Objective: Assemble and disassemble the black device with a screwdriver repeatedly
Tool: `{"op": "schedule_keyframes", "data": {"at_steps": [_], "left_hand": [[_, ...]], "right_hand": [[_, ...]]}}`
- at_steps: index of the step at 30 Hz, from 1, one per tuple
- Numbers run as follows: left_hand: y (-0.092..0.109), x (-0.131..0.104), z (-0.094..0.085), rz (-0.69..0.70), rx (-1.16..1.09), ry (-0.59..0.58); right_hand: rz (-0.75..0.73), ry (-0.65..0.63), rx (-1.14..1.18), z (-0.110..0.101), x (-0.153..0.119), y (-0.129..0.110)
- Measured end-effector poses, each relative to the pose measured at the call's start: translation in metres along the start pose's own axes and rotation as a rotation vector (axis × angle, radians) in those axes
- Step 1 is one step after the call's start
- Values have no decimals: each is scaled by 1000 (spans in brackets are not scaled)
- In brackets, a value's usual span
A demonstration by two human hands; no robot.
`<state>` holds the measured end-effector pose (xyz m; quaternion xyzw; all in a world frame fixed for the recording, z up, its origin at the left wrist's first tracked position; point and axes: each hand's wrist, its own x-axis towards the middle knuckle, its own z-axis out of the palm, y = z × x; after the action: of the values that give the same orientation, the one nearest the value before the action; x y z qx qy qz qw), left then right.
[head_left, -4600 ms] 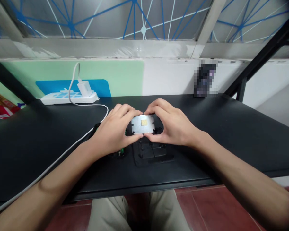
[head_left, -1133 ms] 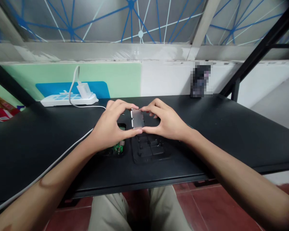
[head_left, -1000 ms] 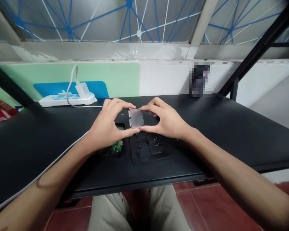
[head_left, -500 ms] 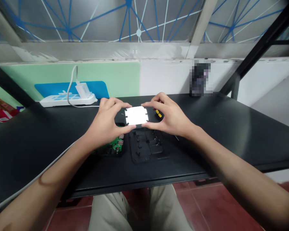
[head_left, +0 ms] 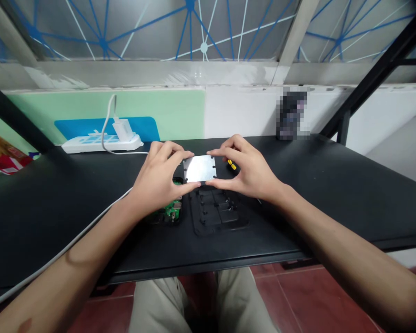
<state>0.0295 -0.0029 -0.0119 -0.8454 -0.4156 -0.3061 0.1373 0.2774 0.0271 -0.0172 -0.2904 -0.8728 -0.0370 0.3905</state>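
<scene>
Between my hands I hold a small silvery metal plate (head_left: 200,169) with dark notches along its left and right edges. My left hand (head_left: 162,169) pinches its left side, thumb below and forefinger above. On the right side my right hand (head_left: 246,164) grips it the same way. The plate is raised above the desk. Under my left hand lies a green circuit board (head_left: 169,212) in a black housing, partly hidden by the hand. Just right of it, a black plastic cover (head_left: 217,210) lies with its ribbed inside up.
A yellow-and-black tool handle (head_left: 232,165) lies behind my right hand. At the back left stands a white power strip (head_left: 100,144) with a plugged-in charger (head_left: 123,130) and white cable. A red snack packet (head_left: 9,157) is at far left. A pixelated dark object (head_left: 291,115) leans on the wall.
The plate has tilted a little, so its bright white glare has dulled to silvery grey. Both hands keep their hold. The whole view has shifted slightly.
</scene>
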Motion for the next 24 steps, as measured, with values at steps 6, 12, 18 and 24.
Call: {"op": "schedule_keyframes", "data": {"at_steps": [6,12,18,24], "left_hand": [[-1,0,1,-19,-2,-20],[-1,0,1,0,0,24],[1,-1,1,18,-21,-1],[2,-1,0,19,-17,-7]], "right_hand": [[-9,-4,7,0,1,-2],[86,-103,66,1,0,-3],[91,-170,98,2,0,-2],[80,-182,111,3,0,-3]]}}
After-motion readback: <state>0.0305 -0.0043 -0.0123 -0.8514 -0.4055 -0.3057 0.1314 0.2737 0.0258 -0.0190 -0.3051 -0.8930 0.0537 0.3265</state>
